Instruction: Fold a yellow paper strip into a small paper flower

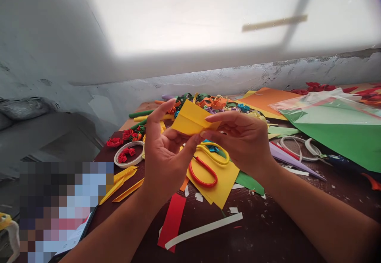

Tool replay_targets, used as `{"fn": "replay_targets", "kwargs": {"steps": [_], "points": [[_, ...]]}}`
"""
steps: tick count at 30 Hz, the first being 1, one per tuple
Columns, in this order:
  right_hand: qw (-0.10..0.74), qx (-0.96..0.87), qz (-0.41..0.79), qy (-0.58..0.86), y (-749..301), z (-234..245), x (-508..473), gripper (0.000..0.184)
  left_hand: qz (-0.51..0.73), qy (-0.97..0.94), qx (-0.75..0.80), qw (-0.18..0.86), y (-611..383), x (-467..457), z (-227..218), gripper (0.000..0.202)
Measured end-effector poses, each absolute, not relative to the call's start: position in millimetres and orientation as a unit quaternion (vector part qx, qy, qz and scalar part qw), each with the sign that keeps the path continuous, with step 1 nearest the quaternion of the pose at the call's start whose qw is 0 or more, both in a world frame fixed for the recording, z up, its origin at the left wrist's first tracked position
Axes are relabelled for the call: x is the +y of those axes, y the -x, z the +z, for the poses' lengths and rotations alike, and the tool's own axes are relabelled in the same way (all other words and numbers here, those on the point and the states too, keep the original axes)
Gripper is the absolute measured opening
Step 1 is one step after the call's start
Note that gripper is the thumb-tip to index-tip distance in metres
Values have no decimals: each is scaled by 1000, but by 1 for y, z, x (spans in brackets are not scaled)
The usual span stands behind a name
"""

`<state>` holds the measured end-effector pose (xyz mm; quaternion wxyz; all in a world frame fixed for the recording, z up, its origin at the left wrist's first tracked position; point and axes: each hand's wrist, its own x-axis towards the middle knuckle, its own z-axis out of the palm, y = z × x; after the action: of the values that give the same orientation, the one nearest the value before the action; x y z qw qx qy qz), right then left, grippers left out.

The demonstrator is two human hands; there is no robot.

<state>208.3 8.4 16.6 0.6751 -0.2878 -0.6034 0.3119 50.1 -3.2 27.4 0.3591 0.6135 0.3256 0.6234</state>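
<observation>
A small yellow sheet of paper (190, 118) with a crease across it is held up over the table between both hands. My left hand (166, 151) grips its lower edge near the thumb, with the index finger raised at its left side. My right hand (245, 138) pinches the paper's right part between thumb and fingers. Below the hands lie scissors (206, 171) with one red and one yellow handle loop, resting on larger yellow paper sheets (224, 181). The scissor blades are mostly hidden behind my left hand.
A red paper strip (172, 221) and a white strip (205, 230) lie in front. Tape rolls (119, 163) and red paper flowers (114, 142) sit at left. Green sheets (336, 136) and a lilac paper cone (293, 159) lie at right. Colourful folded paper pieces (216, 103) are piled behind.
</observation>
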Motion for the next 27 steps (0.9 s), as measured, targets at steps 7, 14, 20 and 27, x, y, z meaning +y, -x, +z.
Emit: {"fn": "replay_targets", "kwargs": {"steps": [7,14,20,27], "points": [[675,-589,328,300,-209,16,11,35,598,-621,333,382,-49,0,25,80],[667,-557,392,302,-208,19,11,52,590,-623,346,379,-50,-2,26,73],[648,-566,394,323,-210,16,13,58,596,-631,341,362,-50,-1,22,76],[625,-589,391,330,-215,17,14,63,601,-630,344,350,-49,1,21,78]]}}
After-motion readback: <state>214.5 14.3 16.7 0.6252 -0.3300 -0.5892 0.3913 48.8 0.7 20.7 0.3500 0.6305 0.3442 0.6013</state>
